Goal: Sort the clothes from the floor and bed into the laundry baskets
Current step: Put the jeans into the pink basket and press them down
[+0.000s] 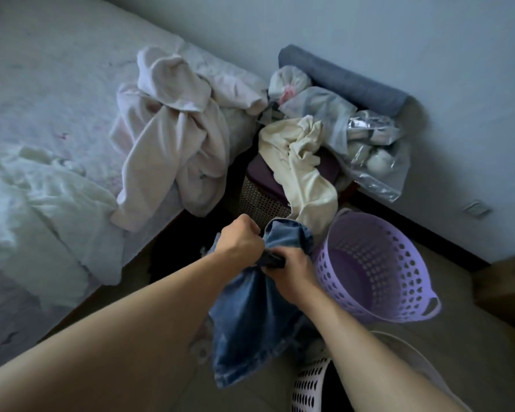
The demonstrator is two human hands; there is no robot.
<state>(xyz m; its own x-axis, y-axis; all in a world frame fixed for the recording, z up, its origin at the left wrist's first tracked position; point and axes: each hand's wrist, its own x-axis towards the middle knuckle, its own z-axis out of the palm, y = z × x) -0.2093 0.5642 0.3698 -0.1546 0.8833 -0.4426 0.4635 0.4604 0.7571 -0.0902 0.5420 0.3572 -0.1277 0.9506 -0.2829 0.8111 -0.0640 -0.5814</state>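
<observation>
A blue denim garment [250, 331] hangs in the air in front of me, above the floor. My left hand [241, 236] grips its upper edge in a fist. My right hand [292, 272] pinches the same edge beside a dark piece of cloth. To the right stands a purple laundry basket [411, 257], tipped toward me, nothing visible inside. A white laundry basket [309, 382] shows at the bottom, partly hidden by my right arm. Pale pink clothes [173, 138] lie heaped on the bed's corner. A white garment [42, 185] is spread on the bed [42, 84].
A cream garment [304, 162] drapes over a woven stool with a dark cushion [262, 200] by the bed. Behind it lie a grey rolled cushion [345, 78] and clear plastic bags [375, 150] against the wall. A brown box [506, 295] sits at the right.
</observation>
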